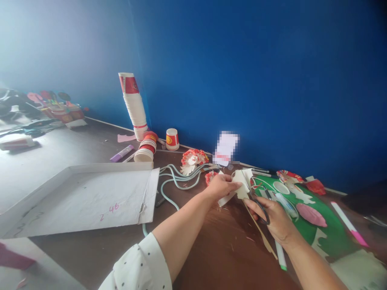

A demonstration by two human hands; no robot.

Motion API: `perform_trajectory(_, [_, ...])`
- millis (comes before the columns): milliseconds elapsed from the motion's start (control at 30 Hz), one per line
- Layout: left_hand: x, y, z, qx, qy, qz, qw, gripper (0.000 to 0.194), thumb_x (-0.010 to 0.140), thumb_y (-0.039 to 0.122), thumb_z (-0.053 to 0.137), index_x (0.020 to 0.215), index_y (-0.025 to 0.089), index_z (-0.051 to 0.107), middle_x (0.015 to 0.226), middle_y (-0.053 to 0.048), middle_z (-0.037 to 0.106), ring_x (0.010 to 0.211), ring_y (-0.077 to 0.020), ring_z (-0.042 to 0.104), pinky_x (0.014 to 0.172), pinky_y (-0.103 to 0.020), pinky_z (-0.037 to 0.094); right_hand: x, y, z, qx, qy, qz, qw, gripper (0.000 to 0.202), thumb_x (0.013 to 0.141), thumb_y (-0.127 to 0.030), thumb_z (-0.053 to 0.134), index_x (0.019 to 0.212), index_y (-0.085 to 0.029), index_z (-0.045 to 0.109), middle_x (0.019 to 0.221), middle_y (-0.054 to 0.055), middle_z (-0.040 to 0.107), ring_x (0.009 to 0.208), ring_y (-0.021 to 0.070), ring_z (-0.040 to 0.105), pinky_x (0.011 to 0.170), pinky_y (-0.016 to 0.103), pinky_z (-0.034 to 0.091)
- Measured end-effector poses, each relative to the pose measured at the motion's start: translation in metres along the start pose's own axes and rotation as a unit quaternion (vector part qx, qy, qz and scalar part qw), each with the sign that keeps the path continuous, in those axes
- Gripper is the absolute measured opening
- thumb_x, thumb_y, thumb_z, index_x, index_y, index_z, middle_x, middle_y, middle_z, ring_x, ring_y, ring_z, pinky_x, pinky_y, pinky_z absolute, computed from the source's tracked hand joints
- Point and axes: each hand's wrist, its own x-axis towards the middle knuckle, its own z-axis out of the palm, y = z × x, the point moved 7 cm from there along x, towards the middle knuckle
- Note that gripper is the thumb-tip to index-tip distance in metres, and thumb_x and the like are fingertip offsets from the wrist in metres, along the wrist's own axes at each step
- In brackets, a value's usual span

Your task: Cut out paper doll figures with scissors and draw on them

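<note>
My left hand (222, 187) pinches a piece of cream-white paper (241, 186) between thumb and fingers, above the brown table. My right hand (276, 221) is closed around a pair of scissors (265, 215) with dark loop handles; their blades lie at the paper and are largely hidden. Below the scissors a narrow cream paper strip (260, 233) slants down to the right. Another white paper piece (226, 199) shows beneath my left hand. Close by are a red-and-white cut paper flower (211, 177) and a larger one (193, 158) farther back.
On the left stands a shallow white box lid (90, 197). Stacked paper cups (134, 106) lean near the blue wall, with a single upturned cup (172, 139) beside them. A pale-blue cable (169, 199) winds across the middle. Green paper (328, 213), a pink marker (347, 221) and scraps lie right.
</note>
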Motion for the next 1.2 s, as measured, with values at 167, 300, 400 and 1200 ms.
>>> perform_trajectory(167, [-0.001,-0.001,-0.001,0.005,0.0,-0.006,1.0,0.028,0.07,0.041,0.071,0.068,0.016,0.057,0.059,0.003,0.051,0.051,-0.0067,0.043,0.051,-0.02,0.035,0.001,-0.001,0.0,-0.002,0.003,-0.008,1.0,0.039,0.071,-0.056,0.066,0.057,-0.02,0.059,0.053,-0.002,0.051,0.053,0.0142,0.046,0.053,0.027,0.034])
perform_trajectory(300, [-0.001,0.0,-0.002,0.011,-0.001,-0.007,1.0,0.027,0.07,0.041,0.071,0.07,0.017,0.059,0.06,0.003,0.052,0.051,-0.0065,0.042,0.051,-0.019,0.036,0.001,0.001,-0.001,0.004,-0.004,-0.001,1.0,0.037,0.072,-0.054,0.067,0.059,-0.02,0.059,0.055,-0.003,0.051,0.055,0.0137,0.046,0.054,0.027,0.034])
perform_trajectory(400, [-0.002,0.002,-0.004,0.027,0.001,-0.01,1.0,0.026,0.069,0.04,0.072,0.07,0.016,0.061,0.06,0.003,0.052,0.051,-0.0065,0.043,0.051,-0.019,0.035,0.001,0.003,0.0,0.005,-0.012,0.006,1.0,0.036,0.074,-0.054,0.065,0.063,-0.02,0.063,0.056,-0.002,0.051,0.055,0.014,0.046,0.054,0.027,0.034])
perform_trajectory(1200, [-0.009,0.017,-0.012,0.015,0.043,-0.021,0.999,0.027,0.067,0.039,0.073,0.068,0.016,0.06,0.06,0.003,0.053,0.054,-0.0081,0.043,0.054,-0.022,0.036,-0.002,-0.007,0.003,-0.031,-0.048,0.005,0.998,0.038,0.074,-0.057,0.062,0.06,-0.022,0.064,0.059,0.0,0.057,0.06,0.0165,0.052,0.058,0.028,0.04])
